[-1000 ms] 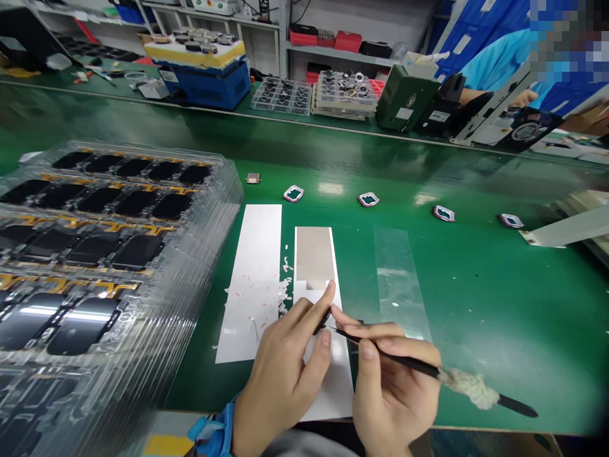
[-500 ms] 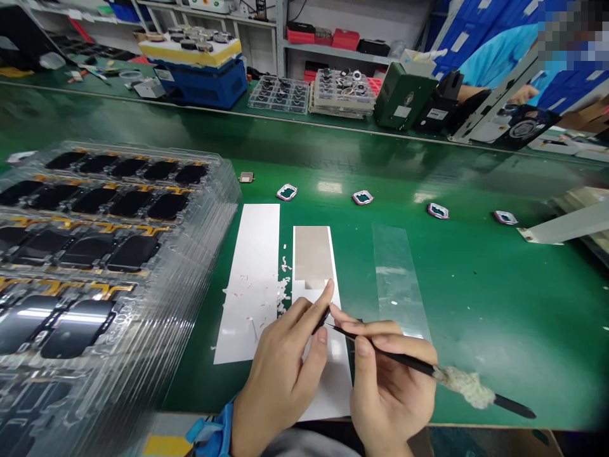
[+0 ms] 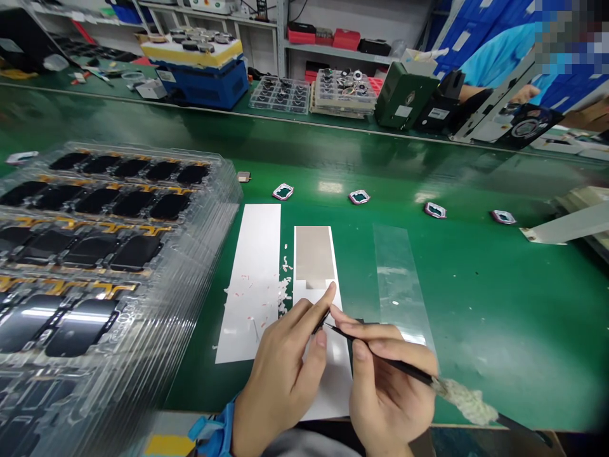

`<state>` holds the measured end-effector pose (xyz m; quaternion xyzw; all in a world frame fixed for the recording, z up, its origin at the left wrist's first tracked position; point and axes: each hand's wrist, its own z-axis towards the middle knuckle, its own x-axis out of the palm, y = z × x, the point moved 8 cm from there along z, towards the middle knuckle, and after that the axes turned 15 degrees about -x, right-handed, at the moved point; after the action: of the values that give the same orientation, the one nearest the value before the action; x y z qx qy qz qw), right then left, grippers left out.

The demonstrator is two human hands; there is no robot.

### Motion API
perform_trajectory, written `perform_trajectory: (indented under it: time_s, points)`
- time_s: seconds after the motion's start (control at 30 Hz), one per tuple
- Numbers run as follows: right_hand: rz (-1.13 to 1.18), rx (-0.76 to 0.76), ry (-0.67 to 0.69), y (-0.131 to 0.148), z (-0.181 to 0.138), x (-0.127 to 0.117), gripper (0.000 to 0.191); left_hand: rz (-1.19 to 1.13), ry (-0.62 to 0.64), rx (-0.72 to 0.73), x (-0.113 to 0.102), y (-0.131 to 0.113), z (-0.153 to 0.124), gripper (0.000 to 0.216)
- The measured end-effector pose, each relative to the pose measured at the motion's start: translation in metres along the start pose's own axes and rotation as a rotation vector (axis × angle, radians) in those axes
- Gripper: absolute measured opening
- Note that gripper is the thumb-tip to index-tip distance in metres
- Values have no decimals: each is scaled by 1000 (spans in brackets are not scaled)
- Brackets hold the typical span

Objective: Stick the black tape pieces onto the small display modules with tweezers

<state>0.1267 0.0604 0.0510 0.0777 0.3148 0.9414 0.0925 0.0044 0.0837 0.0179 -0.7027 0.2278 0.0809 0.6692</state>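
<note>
My left hand (image 3: 280, 362) is closed around a small dark flat piece (image 3: 321, 322), seen nearly edge-on and mostly hidden by the fingers. In my right hand (image 3: 392, 393) is a black pointed tool that looks like tweezers (image 3: 412, 371), with pale wrapping (image 3: 469, 401) around its rear part. The tool's tip meets the edge of the dark piece, and my right index fingertip is beside it. Both hands are over a white strip (image 3: 333, 387) whose far part carries a beige sheet (image 3: 314, 251).
Left of the hands lies another white sheet (image 3: 259, 254), with white scraps (image 3: 284, 289) beside it. Stacked clear trays (image 3: 204, 209) hold black screens. A transparent film (image 3: 397, 273) lies right. Small framed parts (image 3: 359, 197) line the far side; a co-worker's hand (image 3: 526, 94) shows beyond.
The tool's rear end has dipped down and to the right. The row of small framed parts has shifted slightly left. Both hands keep nearly the same position and grip.
</note>
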Motion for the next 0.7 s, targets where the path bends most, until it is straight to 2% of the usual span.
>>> perform_trajectory:
  time_s: [0.33, 0.53, 0.7]
  points:
    - [1, 23, 1, -2, 1, 1, 28, 23, -3, -12, -1, 0, 0, 51]
    - [34, 94, -76, -5, -2, -6, 27, 97, -57, 28, 0, 0, 2, 50]
    - [21, 70, -24, -4, -2, -1, 25, 132, -95, 34, -2, -1, 1, 53]
